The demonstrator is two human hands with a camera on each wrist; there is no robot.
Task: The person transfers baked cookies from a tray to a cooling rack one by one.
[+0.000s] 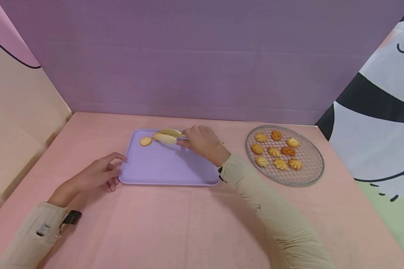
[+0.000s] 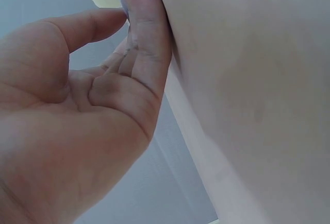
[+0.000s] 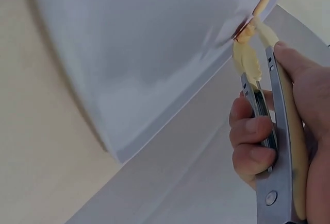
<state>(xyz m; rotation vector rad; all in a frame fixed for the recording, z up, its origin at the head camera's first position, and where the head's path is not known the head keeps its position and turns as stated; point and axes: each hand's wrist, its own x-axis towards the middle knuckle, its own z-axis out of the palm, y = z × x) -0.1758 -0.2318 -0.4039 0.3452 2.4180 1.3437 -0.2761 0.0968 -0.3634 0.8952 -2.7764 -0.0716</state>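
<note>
My right hand (image 1: 203, 141) grips a pair of metal tongs (image 3: 281, 147) with cream-coloured scalloped tips. The tips close around a golden cookie (image 3: 246, 32) near the far edge of the lilac tray (image 1: 168, 168). To the left of it, a round flat cookie (image 1: 146, 141) lies on the tray. Part of another cookie (image 1: 222, 143) peeks out behind my right wrist. At the tray's left side is my left hand (image 1: 99, 172), its extended fingertips touching the rim, with the thumb beside it.
A round wire rack (image 1: 309, 172) in a metal ring lies to the right of the tray, bearing several cookies (image 1: 274, 151) of different shapes. The pink table (image 1: 161, 224) meets a purple wall (image 1: 195, 63) behind, and printed panels stand at both sides.
</note>
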